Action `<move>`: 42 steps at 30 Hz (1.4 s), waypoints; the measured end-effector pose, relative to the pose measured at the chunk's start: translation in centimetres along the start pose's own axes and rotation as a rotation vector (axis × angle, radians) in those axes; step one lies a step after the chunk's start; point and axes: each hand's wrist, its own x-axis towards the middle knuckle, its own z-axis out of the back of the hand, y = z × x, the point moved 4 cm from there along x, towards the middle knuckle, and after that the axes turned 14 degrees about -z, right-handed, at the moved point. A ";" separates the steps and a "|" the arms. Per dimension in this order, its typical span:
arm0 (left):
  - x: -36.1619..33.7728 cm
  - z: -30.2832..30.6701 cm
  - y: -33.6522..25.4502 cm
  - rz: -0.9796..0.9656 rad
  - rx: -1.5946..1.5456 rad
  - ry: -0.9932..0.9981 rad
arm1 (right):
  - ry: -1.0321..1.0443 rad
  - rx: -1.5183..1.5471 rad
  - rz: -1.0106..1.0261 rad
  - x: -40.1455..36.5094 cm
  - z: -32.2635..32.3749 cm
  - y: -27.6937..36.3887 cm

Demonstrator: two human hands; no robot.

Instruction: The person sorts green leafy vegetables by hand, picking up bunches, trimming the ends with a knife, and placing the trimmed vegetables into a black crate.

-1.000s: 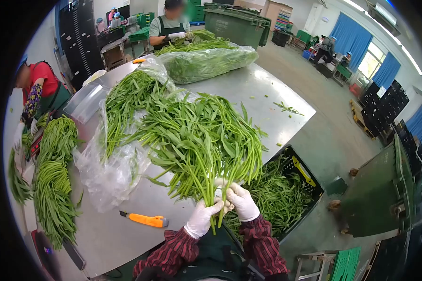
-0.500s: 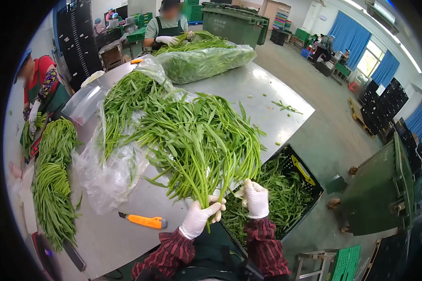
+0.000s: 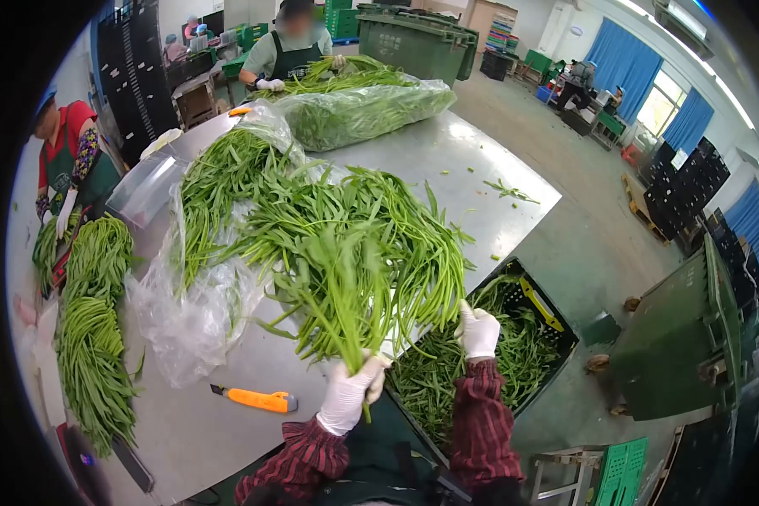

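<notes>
Stems [image 3: 366, 412] stick out under the left hand [image 3: 344, 399], which is closed snugly around the low end of a small bunch [image 3: 346, 308]. That bunch is up near the table's close edge, with its leaves fanned out and blurry. It looks light, soft at the top and a bit stiff at the stems. The stems could snap or bruise if squeezed hard, and they may be slippery if wet. The low stems, all together, seem the best place to hold; the leaves would flop and tear.

The right hand [image 3: 480, 332] is by the crate [image 3: 567, 339], apart from the bunch. Its fingers are curled, but I cannot tell how tightly, or if they pinch a little bit of green. Loose greens [image 3: 514, 363] fill much of the crate.

On the table [image 3: 185, 434], an orange knife [image 3: 260, 399] lies left of the left hand. Just past the bunch is a big messy pile [image 3: 422, 270], too tangled to lift neatly in one go. A thin, crinkly bag [image 3: 190, 333] is beside it. Farther off, a fat bag [image 3: 371, 116] of greens sits near a person [image 3: 291, 66] in an apron, with a big green bin [image 3: 406, 44] behind.
</notes>
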 end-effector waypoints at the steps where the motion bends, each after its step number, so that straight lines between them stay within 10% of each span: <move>1: 0.2 0.3 -0.8 -0.066 -0.056 -0.065 | 0.007 -0.072 0.034 0.2 -0.4 0.4; 13: 0.7 1.6 -0.7 -0.098 -0.153 -0.111 | 0.063 -0.924 0.208 0.4 -11.1 1.4; 20: 1.1 2.4 -1.2 -0.149 -0.142 -0.176 | -0.195 0.040 0.572 -7.9 -3.0 8.4; 36: 1.7 0.1 0.3 -0.120 0.161 -0.193 | -0.038 -0.021 0.852 -15.2 -6.1 1.3; 42: 1.5 1.9 0.0 -0.050 0.094 -0.210 | -0.055 0.481 0.017 -10.1 -0.6 -1.6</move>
